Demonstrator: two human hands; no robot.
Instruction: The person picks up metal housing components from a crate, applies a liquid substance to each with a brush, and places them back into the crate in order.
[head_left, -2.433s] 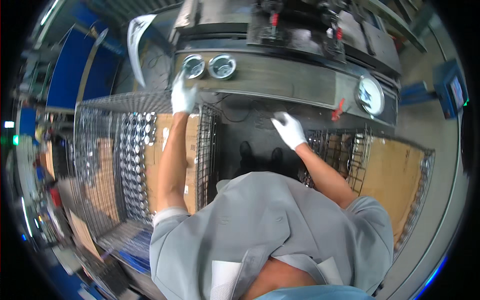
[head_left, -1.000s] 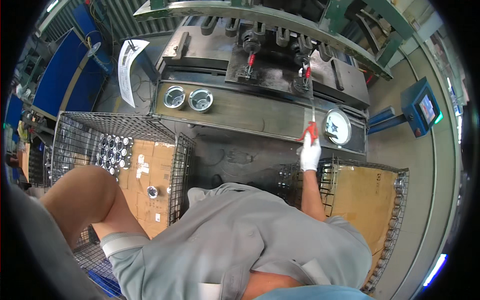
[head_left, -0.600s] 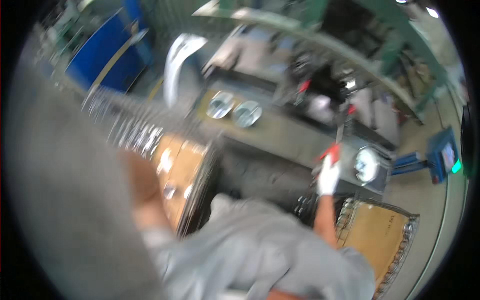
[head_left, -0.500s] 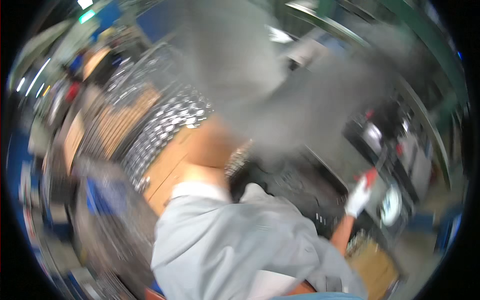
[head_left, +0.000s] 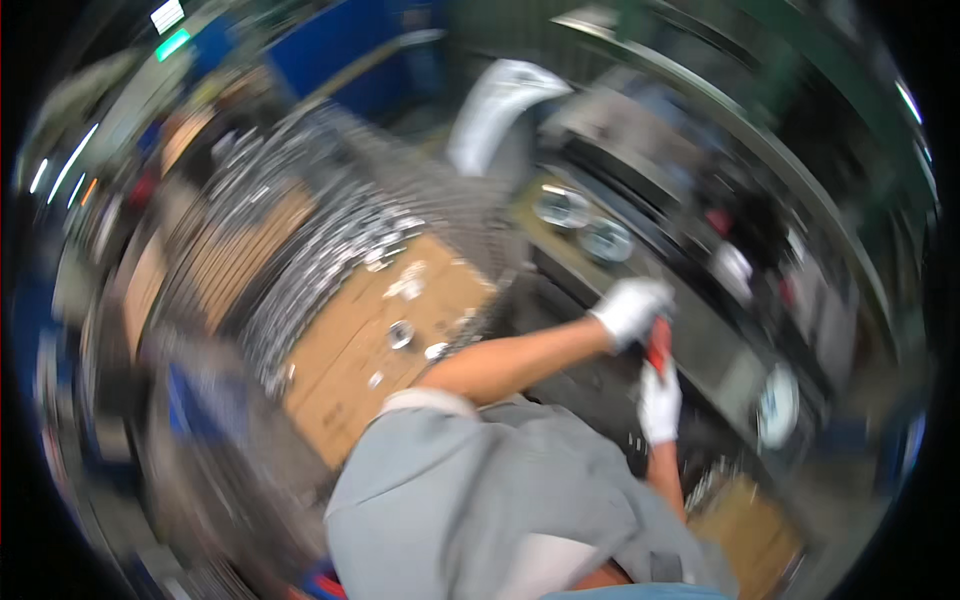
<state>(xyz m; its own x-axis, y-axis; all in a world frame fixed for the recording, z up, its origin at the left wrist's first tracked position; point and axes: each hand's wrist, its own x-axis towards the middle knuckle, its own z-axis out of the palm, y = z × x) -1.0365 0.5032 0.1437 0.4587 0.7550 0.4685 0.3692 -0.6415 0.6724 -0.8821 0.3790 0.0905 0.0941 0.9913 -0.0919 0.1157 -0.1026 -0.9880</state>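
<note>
My left hand [head_left: 633, 311], in a white glove, reaches across from the left and meets the upper end of a red-handled tool [head_left: 658, 346]. Its fingers are smeared by motion, so what they hold, if anything, does not show. My right hand [head_left: 659, 404], also in a white glove, is closed round the lower part of that tool. The kind of tool cannot be made out. Both hands are over the near edge of a grey metal work surface [head_left: 700, 345]. Beyond my left hand, two round shiny parts [head_left: 585, 222] lie on that surface.
Left of my arm, brown cardboard [head_left: 340, 365] bears scattered small shiny pieces, beside rows of stacked metal parts [head_left: 310, 300]. A round shiny disc [head_left: 778, 405] is at the right. Dark machinery [head_left: 750, 220] and a green frame [head_left: 800, 90] stand behind the work surface.
My left arm has swung from the far left, above the cardboard, to the work surface beside my right hand. A large grey blur has gone. My right hand with the red-handled tool has shifted left.
</note>
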